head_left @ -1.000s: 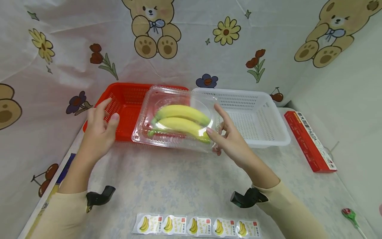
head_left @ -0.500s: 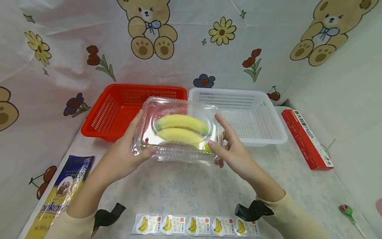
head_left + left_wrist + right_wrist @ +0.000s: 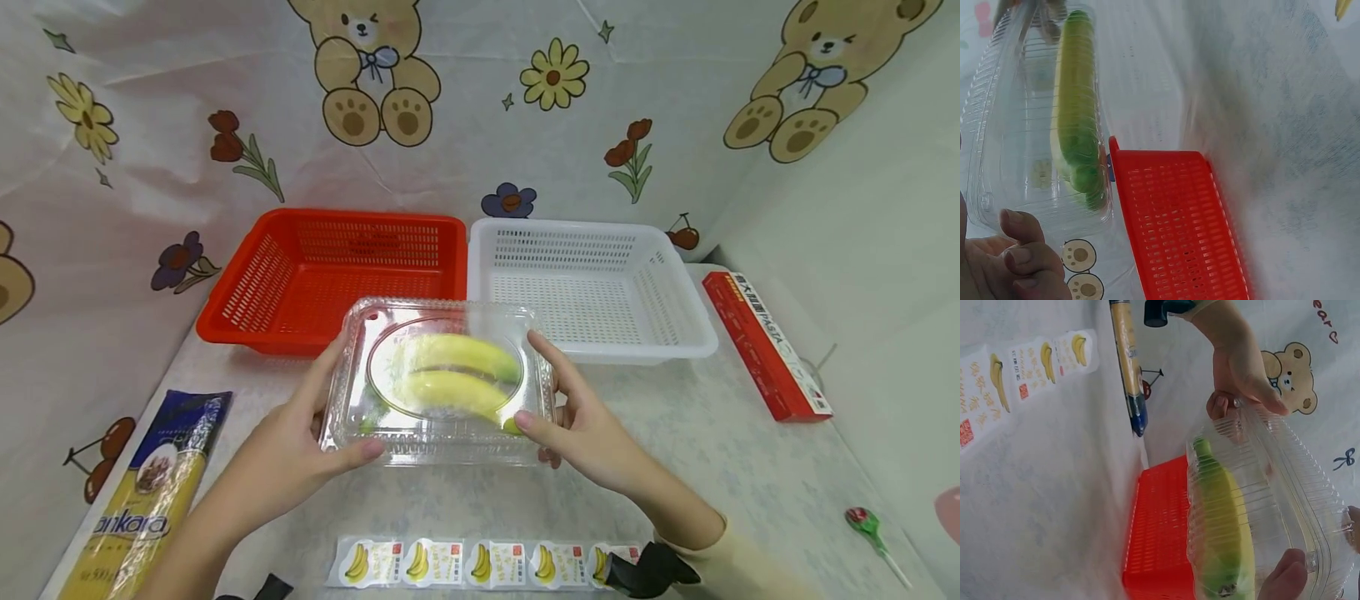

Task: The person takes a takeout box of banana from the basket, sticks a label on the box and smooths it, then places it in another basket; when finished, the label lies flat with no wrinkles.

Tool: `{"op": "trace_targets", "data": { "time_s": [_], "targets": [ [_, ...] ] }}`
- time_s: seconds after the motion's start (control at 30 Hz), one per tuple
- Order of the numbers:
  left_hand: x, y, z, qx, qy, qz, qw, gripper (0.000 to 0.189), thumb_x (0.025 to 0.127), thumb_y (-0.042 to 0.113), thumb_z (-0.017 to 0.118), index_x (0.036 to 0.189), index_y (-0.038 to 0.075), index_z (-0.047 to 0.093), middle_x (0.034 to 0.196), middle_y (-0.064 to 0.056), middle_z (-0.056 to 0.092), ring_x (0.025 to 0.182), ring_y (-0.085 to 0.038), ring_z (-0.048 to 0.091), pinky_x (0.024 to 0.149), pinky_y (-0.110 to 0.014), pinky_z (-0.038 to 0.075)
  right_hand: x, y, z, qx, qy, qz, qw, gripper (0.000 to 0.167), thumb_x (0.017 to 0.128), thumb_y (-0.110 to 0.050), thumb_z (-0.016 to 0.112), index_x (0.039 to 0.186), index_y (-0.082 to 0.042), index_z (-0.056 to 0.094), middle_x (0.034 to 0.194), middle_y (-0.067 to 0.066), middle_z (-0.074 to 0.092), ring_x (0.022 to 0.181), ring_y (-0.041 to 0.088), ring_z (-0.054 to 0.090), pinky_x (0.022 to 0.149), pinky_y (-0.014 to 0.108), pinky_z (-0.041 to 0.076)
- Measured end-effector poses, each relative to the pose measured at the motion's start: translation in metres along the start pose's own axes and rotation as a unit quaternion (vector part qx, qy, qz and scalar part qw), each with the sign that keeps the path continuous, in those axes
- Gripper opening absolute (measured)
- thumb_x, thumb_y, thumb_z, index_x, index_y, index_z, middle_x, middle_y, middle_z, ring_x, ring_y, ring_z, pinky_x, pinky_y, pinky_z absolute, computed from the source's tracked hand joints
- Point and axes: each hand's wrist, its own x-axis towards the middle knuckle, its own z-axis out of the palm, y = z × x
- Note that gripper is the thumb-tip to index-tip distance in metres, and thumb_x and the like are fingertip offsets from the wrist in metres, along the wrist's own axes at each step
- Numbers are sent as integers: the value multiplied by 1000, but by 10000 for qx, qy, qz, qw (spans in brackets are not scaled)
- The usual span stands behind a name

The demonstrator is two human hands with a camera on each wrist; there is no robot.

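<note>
Both hands hold up a clear plastic clamshell box (image 3: 442, 446) by its two short sides, above the table. Inside it lie yellow bananas (image 3: 457, 390), greenish at the ends. My left hand (image 3: 292, 450) grips the box's left edge, thumb on top at the near corner. On the right edge, my right hand (image 3: 588, 425) has its thumb on the lid and its other fingers at the side. In the left wrist view, the bananas (image 3: 1077, 106) show through the ribbed wall, and curled fingertips (image 3: 1029, 250) sit at the box's end. The lid looks closed.
A red basket (image 3: 258, 275) and a white basket (image 3: 592, 308) stand side by side at the back. Banana stickers (image 3: 435, 562) lie along the front. A pasta bag (image 3: 150, 492) is at left; a red pasta box (image 3: 765, 346) and a lollipop (image 3: 866, 529) are at right.
The left hand came from the left and took hold of the box's left side. The box has moved from over the baskets toward me and lower, the right hand holding it throughout.
</note>
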Motion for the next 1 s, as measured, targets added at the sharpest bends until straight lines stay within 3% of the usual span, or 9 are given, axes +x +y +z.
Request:
{"op": "trace_targets", "data": {
  "time_s": [0.1,0.2,0.23,0.27,0.37,0.5,0.63,0.8,1.0],
  "targets": [
    [-10,-1,3,57,-30,-206,9998,112,76,59,79,151,58,-4,141,-26,54,105,-46,66,68,-57,56,-7,3,2,32,-141,-86,9999,89,93,-14,69,157,-44,14,105,15,36,51,16,56,47,33,52],
    [-19,0,5,45,-87,-382,9992,112,75,59,79,151,58,-3,112,-17,68,84,-24,65,61,-40,53,-13,5,2,9,-295,-231,9993,91,93,-11,70,157,-41,14,106,18,41,57,11,57,49,30,52],
    [-21,0,6,51,-119,-449,9989,113,74,60,79,151,58,-3,98,-12,68,75,-17,60,57,-34,49,-15,6,2,-3,-334,-295,9990,91,92,-10,70,158,-39,14,106,19,43,62,11,59,52,30,54],
    [-24,0,7,26,-146,-474,9988,112,74,60,80,151,57,-2,105,-10,70,81,-15,63,61,-34,52,-17,8,1,-48,-365,-364,9987,92,91,-9,70,158,-38,14,106,19,44,67,12,61,54,30,55],
    [-28,0,11,107,-286,-625,9976,114,73,62,79,151,55,-4,86,0,64,67,-9,53,55,-26,45,-23,13,-1,-375,-338,-470,9976,94,89,-10,73,158,-35,16,104,16,44,83,16,63,65,30,57],
    [-31,-2,19,326,-345,-639,9968,115,72,66,77,153,52,-3,74,3,53,57,-7,41,48,-23,34,-29,22,-6,-718,-343,-588,9951,96,86,-11,76,158,-33,17,104,12,48,87,14,58,70,28,53],
    [-28,-5,31,371,-527,-610,9961,113,71,69,75,152,54,-2,71,1,45,53,-7,34,45,-23,30,-36,32,-11,-775,-381,-613,9944,96,86,-10,76,159,-30,16,106,11,54,90,14,56,74,28,52],
    [-20,-6,46,244,-873,-571,9942,113,71,70,74,150,57,-5,73,3,51,53,-8,38,46,-25,33,-47,46,-22,-938,-321,-455,9940,96,86,-11,76,159,-30,16,100,10,57,89,13,55,74,26,51],
    [-5,-7,65,214,-1076,-242,9937,111,74,68,73,152,54,-5,68,7,52,51,-6,40,47,-24,36,-55,66,-39,-958,-322,-609,9930,97,85,-4,75,160,-22,16,96,11,54,87,14,54,72,27,50]
  ]
}}
